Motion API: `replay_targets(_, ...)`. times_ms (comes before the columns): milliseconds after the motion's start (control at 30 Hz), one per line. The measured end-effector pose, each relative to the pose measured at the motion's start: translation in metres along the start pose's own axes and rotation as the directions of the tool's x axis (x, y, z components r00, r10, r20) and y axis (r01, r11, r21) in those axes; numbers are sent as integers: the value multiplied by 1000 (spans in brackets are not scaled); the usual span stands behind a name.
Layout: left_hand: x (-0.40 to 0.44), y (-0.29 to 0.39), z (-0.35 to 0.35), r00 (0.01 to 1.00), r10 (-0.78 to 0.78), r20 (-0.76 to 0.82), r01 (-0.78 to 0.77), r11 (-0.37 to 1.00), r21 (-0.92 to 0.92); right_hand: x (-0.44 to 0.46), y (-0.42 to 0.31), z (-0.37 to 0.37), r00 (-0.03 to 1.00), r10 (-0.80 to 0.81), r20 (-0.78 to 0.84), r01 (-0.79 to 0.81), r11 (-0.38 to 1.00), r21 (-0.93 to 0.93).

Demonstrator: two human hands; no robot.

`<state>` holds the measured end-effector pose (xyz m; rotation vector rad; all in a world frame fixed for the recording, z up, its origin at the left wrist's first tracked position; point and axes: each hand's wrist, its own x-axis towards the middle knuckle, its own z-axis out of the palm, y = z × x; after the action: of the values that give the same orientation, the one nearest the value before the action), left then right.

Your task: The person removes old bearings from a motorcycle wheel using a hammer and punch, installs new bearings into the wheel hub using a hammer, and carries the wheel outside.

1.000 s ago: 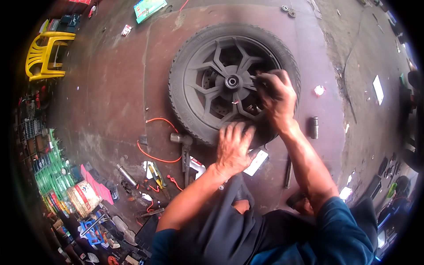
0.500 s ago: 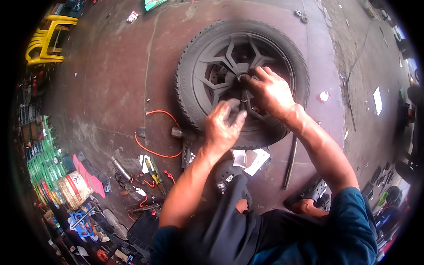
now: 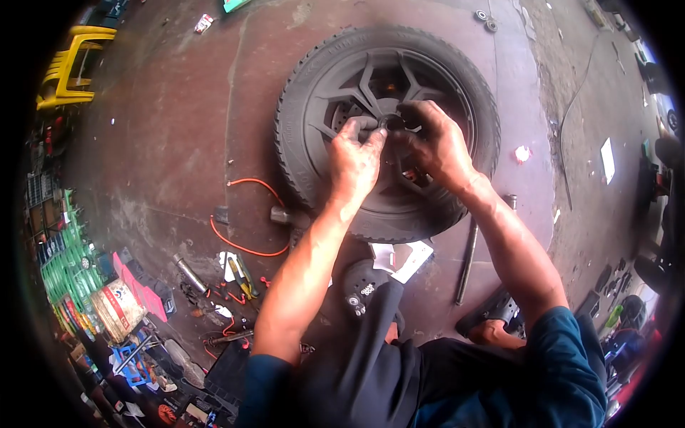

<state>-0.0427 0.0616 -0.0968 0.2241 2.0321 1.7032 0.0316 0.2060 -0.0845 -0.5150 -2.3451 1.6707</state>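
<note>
A spoked motorcycle wheel with its black tyre (image 3: 294,153) lies flat on the floor in front of me. At its centre is a dark round hub (image 3: 391,123). My left hand (image 3: 353,164) is at the hub's left edge, thumb and fingers pinched together on something small and dark that I cannot make out. On the other side, my right hand (image 3: 439,146) hovers over the hub with index finger and thumb curved and apart. I see nothing clearly held in it.
A hammer (image 3: 282,215) and an orange cord (image 3: 246,248) lie left of the tyre. A metal bar (image 3: 467,264) and white paper (image 3: 412,260) lie near my feet. Pliers (image 3: 246,278) and a metal cylinder (image 3: 189,272) are lower left. Two bearings (image 3: 486,21) sit beyond, a yellow chair (image 3: 71,68) far left.
My left hand has moved up from the lower spokes to the hub and closed in a pinch. My right hand has shifted slightly right, its fingers now parted.
</note>
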Motion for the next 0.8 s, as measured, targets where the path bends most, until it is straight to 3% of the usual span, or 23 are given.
replay_targets(100, 5, 0, -1, 997, -72, 34, 74, 996, -60, 3, -1, -2, 908, 405, 108, -419, 886, 198)
replay_targets(200, 7, 9, -1, 971, -231, 55, 234, 970, -63, 14, -24, -12, 803, 557, 212, -596, 754, 276)
replay_targets(300, 16, -1, 3, 986, -166, 25, 165, 986, 19, 20, -21, -8, 832, 529, 168, -555, 801, 224)
replay_targets(333, 18, 6, 2, 971, -239, 26, 238, 970, 48, 21, -23, -9, 837, 524, 159, -547, 815, 190)
replay_targets(367, 21, 4, 0, 984, -165, 61, 159, 983, 92, 22, 1, 0, 893, 439, 103, -446, 893, 59)
replay_targets(400, 22, 1, -4, 991, -89, 103, 74, 988, 137, 20, -3, 6, 900, 436, 32, -436, 899, 22)
replay_targets(467, 6, -1, -15, 996, 77, 51, -82, 988, 129, 17, 4, 1, 937, 344, 56, -346, 937, 36)
replay_targets(533, -45, -7, -42, 889, 405, -215, -317, 882, 349, 0, 18, -6, 942, 329, 62, -333, 941, 61)
replay_targets(567, -69, -31, -61, 835, 418, -358, -372, 908, 192, -7, 21, -8, 946, 317, 63, -321, 944, 76)
replay_targets(600, -97, -39, -87, 827, 467, -313, -268, 817, 511, -22, 5, -15, 988, 148, -46, -153, 980, -128)
replay_targets(667, -142, -76, -123, 882, 337, -330, 78, 586, 806, -43, -11, -15, 972, 197, -126, -208, 974, -85)
replay_targets(700, -164, -101, -139, 908, 235, -348, 248, 367, 896, -49, -15, -17, 989, 104, -106, -134, 933, -333)
replay_targets(733, -169, -95, -140, 926, -17, -376, 344, 446, 826, -51, -11, -15, 994, 18, -110, -65, 897, -438)
replay_targets(800, -176, -126, -142, 936, -32, -351, 332, 413, 848, -55, 2, -4, 986, -145, -86, 58, 773, -631)
